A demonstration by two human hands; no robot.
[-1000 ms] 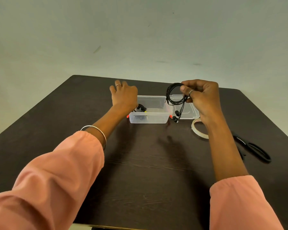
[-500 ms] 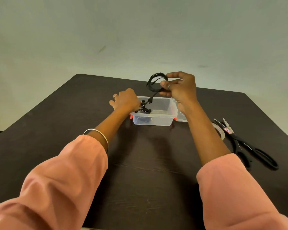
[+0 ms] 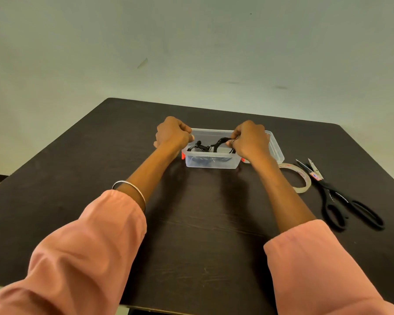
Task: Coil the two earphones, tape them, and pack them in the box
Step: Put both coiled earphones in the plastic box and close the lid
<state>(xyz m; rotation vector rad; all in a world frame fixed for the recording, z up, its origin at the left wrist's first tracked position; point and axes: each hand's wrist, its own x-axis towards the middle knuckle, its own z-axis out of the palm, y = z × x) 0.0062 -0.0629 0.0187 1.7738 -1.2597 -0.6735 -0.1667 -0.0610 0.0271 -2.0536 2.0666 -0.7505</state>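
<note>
On the dark surface (image 3: 203, 223) sits the clear box (image 3: 212, 161). The right hand (image 3: 250, 142) pinches a coiled black earphone (image 3: 221, 143) over the box's opening; another coil (image 3: 198, 147) lies inside. The left hand (image 3: 172, 135) grips the box's 9 o'clock rim, fingers curled. Tape roll (image 3: 301, 178) and scissors (image 3: 341, 196) lie at 3 o'clock.

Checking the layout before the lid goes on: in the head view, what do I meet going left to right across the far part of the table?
left hand → clear box with earphones inside → right hand pinching a coiled earphone → tape roll → scissors.
</note>
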